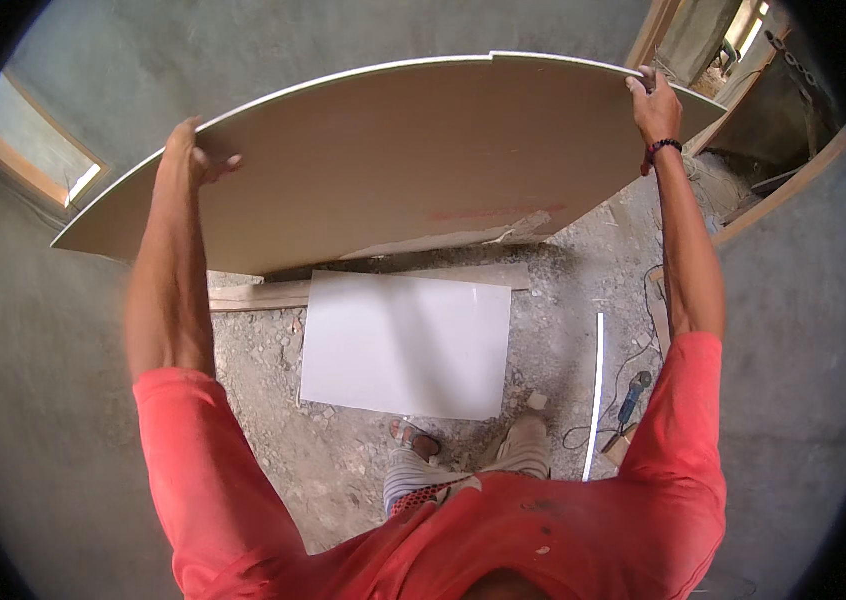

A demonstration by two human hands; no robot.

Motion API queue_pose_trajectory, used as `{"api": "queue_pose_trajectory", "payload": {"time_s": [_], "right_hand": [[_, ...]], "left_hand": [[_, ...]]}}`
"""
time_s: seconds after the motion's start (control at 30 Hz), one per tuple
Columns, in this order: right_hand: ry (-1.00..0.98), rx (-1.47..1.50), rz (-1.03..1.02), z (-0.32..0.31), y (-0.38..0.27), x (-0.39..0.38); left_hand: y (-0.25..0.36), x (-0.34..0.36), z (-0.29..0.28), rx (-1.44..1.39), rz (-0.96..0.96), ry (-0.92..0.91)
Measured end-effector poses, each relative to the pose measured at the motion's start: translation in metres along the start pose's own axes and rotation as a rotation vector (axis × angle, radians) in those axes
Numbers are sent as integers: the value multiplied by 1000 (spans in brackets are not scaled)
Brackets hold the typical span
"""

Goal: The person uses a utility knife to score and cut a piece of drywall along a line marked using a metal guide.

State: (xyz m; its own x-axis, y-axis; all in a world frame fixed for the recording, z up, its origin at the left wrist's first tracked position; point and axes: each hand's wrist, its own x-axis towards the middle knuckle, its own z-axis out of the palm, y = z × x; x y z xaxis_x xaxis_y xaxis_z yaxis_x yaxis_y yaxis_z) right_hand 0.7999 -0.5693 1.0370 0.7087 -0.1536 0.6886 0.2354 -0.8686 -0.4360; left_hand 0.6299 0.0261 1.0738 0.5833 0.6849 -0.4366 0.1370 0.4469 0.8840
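Note:
A large brown-faced drywall sheet (393, 160) with a white edge stands upright in front of me, spanning most of the view. My left hand (198, 155) grips its upper edge toward the left, thumb and a finger showing on the brown face. Near the right end, my right hand (655, 105) is closed over the same edge, its far fingers hidden behind the sheet. The edge has a small step right of its middle, and the brown face is scuffed along the bottom. On the floor by my feet lies a smaller white board (408, 345).
Wooden planks (263, 295) lie beneath the white board's far side. To the right are a long white strip (594, 395), a blue angle grinder (633, 397) and its black cord. Rubble covers the floor. Grey walls (33, 400) and a doorway at far right surround me.

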Motion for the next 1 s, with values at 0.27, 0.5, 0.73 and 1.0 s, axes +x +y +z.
{"api": "queue_pose_trajectory", "payload": {"time_s": [0.27, 0.5, 0.73, 1.0], "right_hand": [[-105, 58, -82, 28, 6, 36], [-105, 29, -112, 62, -6, 66], [-117, 69, -32, 97, -6, 109], [-127, 130, -78, 106, 1, 119]], "left_hand": [[19, 1, 31, -235, -174, 227], [21, 31, 34, -270, -102, 185], [9, 74, 16, -339, -142, -9], [-41, 85, -30, -451, -56, -77]]}}
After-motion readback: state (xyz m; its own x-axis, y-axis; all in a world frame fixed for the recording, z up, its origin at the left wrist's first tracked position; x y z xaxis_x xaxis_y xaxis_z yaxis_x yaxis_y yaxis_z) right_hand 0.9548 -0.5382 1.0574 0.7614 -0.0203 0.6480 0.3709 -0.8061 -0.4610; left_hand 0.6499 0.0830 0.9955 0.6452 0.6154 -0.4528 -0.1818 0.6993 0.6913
